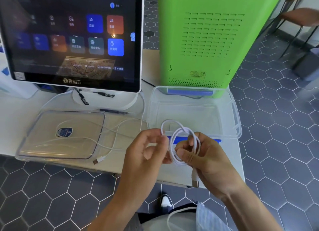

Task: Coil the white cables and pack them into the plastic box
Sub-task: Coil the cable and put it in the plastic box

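At 6 o'clock, just before the clear plastic box [193, 109], we hold a coiled white cable [181, 144]. Right hand [205, 160]: thumb and curled fingers pinch the loops. Left hand [146, 151]: fingertips pinch the strand at the coil's 10 o'clock, seemingly. Second white cable [110, 135] lies loose at 9 o'clock, over the box lid [60, 135].

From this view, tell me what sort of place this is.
Probably a shop or café counter: a touchscreen point-of-sale terminal on the white counter, a green machine beside it, and chairs on hexagon-tiled floor.
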